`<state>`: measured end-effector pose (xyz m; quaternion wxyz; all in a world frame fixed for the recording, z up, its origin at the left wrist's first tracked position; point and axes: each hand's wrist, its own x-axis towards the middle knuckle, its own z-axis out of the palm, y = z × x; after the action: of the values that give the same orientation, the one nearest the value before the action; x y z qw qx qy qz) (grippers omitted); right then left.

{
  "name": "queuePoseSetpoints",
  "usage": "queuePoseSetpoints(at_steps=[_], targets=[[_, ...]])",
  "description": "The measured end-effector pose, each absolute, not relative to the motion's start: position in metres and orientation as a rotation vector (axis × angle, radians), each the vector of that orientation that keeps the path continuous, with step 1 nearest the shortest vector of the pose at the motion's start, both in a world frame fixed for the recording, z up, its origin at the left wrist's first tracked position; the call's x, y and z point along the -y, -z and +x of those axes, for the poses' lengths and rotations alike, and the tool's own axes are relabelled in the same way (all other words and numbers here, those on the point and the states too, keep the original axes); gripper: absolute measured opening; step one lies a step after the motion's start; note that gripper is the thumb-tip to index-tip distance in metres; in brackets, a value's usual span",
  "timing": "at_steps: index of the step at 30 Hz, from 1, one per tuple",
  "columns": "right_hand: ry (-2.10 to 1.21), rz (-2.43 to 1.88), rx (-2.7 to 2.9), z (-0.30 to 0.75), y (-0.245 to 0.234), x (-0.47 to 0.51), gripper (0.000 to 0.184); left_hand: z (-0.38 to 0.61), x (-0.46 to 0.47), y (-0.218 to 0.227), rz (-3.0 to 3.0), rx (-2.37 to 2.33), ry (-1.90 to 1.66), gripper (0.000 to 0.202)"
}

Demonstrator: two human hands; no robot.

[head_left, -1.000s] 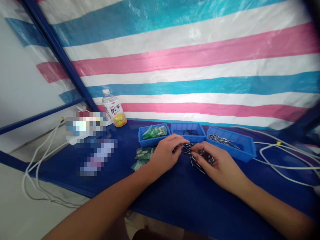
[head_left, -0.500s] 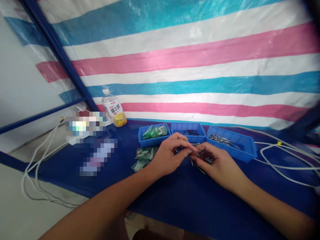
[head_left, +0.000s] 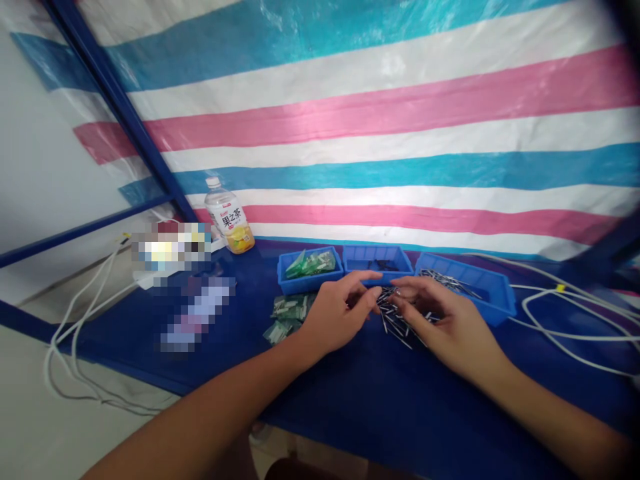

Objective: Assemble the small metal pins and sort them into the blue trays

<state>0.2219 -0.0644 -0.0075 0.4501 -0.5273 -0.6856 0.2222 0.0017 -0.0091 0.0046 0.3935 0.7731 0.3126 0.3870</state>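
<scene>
That messy pile of metal pins (head_left: 397, 315) lies pointing every which way on the blue table (head_left: 400, 407), right between two half-curled hands, the right hand (head_left: 453, 327) reaching over it a bit more than the left hand (head_left: 336, 317) (can't tell if either is actually pinching a pin).

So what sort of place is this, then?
Probably a makeshift workbench for small-parts handwork. Blue plastic parts bins stand in a row, loose metal pins lie between the left hand and right hand, and a striped plastic tarpaulin hangs behind the table.
</scene>
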Motion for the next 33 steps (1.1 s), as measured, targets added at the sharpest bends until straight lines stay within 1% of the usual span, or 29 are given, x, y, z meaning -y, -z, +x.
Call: queuePoseSetpoints(at_steps=[4, 8, 11, 16, 19, 22, 28, 31, 33], targets=[[-0.399, -1.344, 1.737, 0.221, 0.005, 0.066, 0.016, 0.002, 0.013, -0.008, 2.084, -0.795, -0.919, 0.036], [-0.243, -1.304, 1.786, 0.220, 0.001, 0.065, 0.011, 0.003, 0.013, -0.008, 2.067, -0.761, -0.930, 0.035], [-0.212, -1.263, 1.812, 0.220, 0.000, 0.064, 0.008, 0.004, 0.013, -0.008, 1.997, -0.738, -0.914, 0.037], [-0.284, -1.236, 1.831, 0.218, 0.000, 0.064, 0.008, 0.004, 0.010, -0.007, 1.985, -0.666, -0.987, 0.031], [-0.348, -1.215, 1.857, 0.215, 0.000, 0.066, 0.017, 0.003, 0.006, -0.003, 1.945, -0.695, -1.014, 0.028], [-0.384, -1.229, 1.855, 0.214, -0.001, 0.069, 0.019, 0.002, 0.001, 0.000, 1.819, -0.705, -1.036, 0.023], [-0.361, -1.282, 1.775, 0.216, -0.002, 0.069, 0.015, 0.003, -0.002, 0.001, 1.589, -0.739, -1.134, 0.035], [-0.326, -1.281, 1.755, 0.216, -0.003, 0.069, 0.015, 0.003, -0.003, 0.001, 1.612, -0.746, -1.117, 0.042], [-0.300, -1.264, 1.752, 0.217, -0.003, 0.068, 0.015, 0.003, -0.003, 0.001, 1.685, -0.767, -1.058, 0.042]])
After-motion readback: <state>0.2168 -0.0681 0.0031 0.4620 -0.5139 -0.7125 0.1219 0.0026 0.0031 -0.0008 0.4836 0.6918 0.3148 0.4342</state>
